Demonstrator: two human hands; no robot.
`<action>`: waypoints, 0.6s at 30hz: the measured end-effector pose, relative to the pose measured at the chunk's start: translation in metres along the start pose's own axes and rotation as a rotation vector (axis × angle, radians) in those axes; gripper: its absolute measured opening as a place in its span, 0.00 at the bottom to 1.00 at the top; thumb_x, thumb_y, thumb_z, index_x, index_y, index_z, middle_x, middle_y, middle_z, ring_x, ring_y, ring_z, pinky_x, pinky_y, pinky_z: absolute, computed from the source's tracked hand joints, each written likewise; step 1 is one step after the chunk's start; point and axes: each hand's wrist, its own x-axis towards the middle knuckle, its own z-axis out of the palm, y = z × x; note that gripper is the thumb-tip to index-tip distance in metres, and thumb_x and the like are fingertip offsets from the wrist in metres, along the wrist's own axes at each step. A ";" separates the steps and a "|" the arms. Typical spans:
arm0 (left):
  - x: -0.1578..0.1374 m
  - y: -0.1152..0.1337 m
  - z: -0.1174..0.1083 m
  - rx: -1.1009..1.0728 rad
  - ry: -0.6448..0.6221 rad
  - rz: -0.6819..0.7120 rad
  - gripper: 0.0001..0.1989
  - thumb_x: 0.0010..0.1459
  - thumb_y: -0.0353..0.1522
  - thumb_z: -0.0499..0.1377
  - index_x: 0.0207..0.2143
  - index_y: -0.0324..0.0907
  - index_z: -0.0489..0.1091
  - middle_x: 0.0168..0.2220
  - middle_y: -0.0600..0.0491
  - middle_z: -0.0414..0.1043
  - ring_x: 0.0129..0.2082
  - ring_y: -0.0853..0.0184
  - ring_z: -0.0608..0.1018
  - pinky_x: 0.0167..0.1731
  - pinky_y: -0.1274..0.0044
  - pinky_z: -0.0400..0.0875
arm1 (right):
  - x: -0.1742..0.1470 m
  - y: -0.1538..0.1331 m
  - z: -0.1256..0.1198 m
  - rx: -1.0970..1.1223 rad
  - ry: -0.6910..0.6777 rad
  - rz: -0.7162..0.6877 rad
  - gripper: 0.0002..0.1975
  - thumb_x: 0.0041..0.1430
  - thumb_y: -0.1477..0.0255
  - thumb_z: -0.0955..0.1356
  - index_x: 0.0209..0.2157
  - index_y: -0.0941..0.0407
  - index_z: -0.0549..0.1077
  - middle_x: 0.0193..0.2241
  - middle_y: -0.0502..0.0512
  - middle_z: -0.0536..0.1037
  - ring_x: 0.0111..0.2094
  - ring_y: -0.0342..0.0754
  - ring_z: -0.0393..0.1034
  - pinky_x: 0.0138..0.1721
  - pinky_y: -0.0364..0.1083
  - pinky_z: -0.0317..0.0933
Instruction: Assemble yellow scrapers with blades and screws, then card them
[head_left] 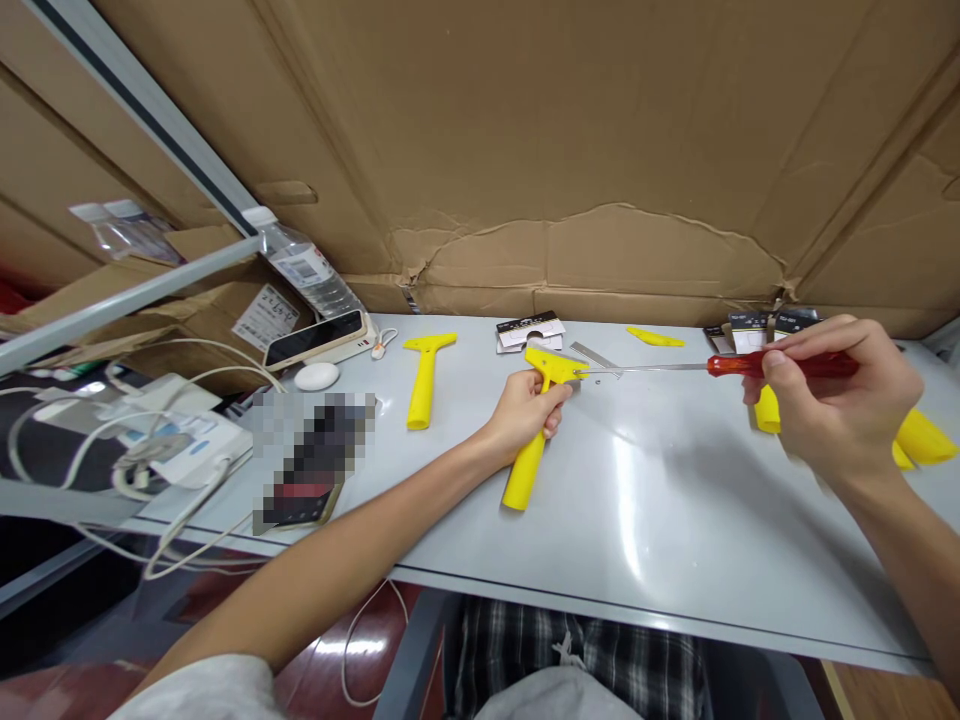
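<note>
Shirt [559,697]: grey, below hands.
Left hand [525,415]: gripping yellow scraper [525,475].
Right hand [832,410]: gripping screwdriver [750,365], tip at scraper.
Desk [600,520]: glossy, beneath hands.
Cardboard [600,130]: beyond hands.

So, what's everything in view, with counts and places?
T-handles: two, yellow, centre and left
Screwdriver: one, red-handled, right
Metal strip: one, silver, centre
Flat piece: one, yellow, back
Other parts: several, yellow, right
Packets: several, black-and-white, back
Phone-like devices: two, dark, left
Disc: one, white, left
Bottles: at least three, clear, left
Cables: several, white, left
Cardboard: several pieces, brown, back and left
Table: one, grey, centre
Metal frame: one, grey, left
Left hand: one, on T-handle
Right hand: one, holding screwdriver
</note>
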 end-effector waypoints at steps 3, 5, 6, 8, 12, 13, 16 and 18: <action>0.001 0.000 0.000 -0.010 0.002 0.000 0.11 0.58 0.32 0.66 0.32 0.42 0.64 0.15 0.62 0.60 0.12 0.76 0.60 0.14 0.81 0.53 | -0.001 0.001 0.000 0.000 -0.006 0.019 0.13 0.56 0.74 0.72 0.33 0.63 0.63 0.34 0.51 0.71 0.24 0.39 0.73 0.21 0.38 0.68; 0.001 0.000 0.000 -0.009 0.004 0.001 0.11 0.58 0.32 0.66 0.32 0.42 0.65 0.15 0.62 0.60 0.12 0.76 0.60 0.14 0.81 0.53 | -0.002 0.003 -0.001 -0.008 -0.015 0.010 0.12 0.56 0.75 0.72 0.34 0.63 0.64 0.35 0.51 0.71 0.24 0.38 0.72 0.21 0.38 0.68; 0.001 0.000 0.000 -0.007 0.006 0.002 0.10 0.58 0.32 0.65 0.32 0.42 0.65 0.15 0.62 0.60 0.12 0.76 0.60 0.14 0.81 0.53 | -0.003 0.004 -0.002 -0.010 -0.026 -0.004 0.12 0.55 0.76 0.72 0.34 0.63 0.64 0.36 0.52 0.71 0.25 0.37 0.72 0.21 0.38 0.69; 0.001 0.000 0.001 -0.004 0.011 0.006 0.09 0.59 0.31 0.64 0.32 0.42 0.65 0.15 0.62 0.59 0.13 0.76 0.59 0.14 0.81 0.54 | -0.002 0.007 -0.004 -0.025 -0.044 -0.072 0.14 0.52 0.77 0.74 0.35 0.62 0.65 0.38 0.54 0.72 0.28 0.37 0.72 0.24 0.38 0.70; 0.001 -0.002 0.000 0.003 0.016 0.002 0.09 0.59 0.30 0.63 0.31 0.42 0.64 0.15 0.62 0.59 0.13 0.76 0.59 0.14 0.82 0.54 | 0.001 0.007 -0.007 -0.042 -0.073 -0.185 0.20 0.44 0.77 0.77 0.38 0.61 0.68 0.40 0.56 0.73 0.40 0.42 0.74 0.30 0.39 0.75; 0.002 -0.002 0.000 0.003 0.017 0.003 0.09 0.59 0.30 0.63 0.31 0.42 0.64 0.15 0.62 0.58 0.13 0.76 0.59 0.14 0.82 0.54 | 0.001 0.006 -0.007 -0.031 -0.085 -0.172 0.20 0.45 0.77 0.76 0.39 0.61 0.68 0.40 0.56 0.73 0.39 0.42 0.75 0.30 0.39 0.75; 0.002 -0.002 -0.001 -0.010 0.025 0.007 0.08 0.59 0.30 0.63 0.31 0.42 0.64 0.16 0.63 0.58 0.13 0.77 0.59 0.14 0.82 0.53 | -0.001 0.001 -0.007 -0.013 -0.105 -0.086 0.20 0.49 0.78 0.76 0.41 0.60 0.67 0.40 0.53 0.72 0.30 0.38 0.74 0.26 0.38 0.74; 0.003 -0.002 -0.001 -0.025 0.028 0.006 0.09 0.58 0.30 0.64 0.31 0.42 0.64 0.16 0.63 0.58 0.14 0.77 0.59 0.14 0.82 0.54 | -0.003 0.001 -0.007 -0.037 -0.095 -0.045 0.19 0.50 0.76 0.76 0.40 0.61 0.67 0.38 0.51 0.72 0.26 0.37 0.73 0.23 0.37 0.72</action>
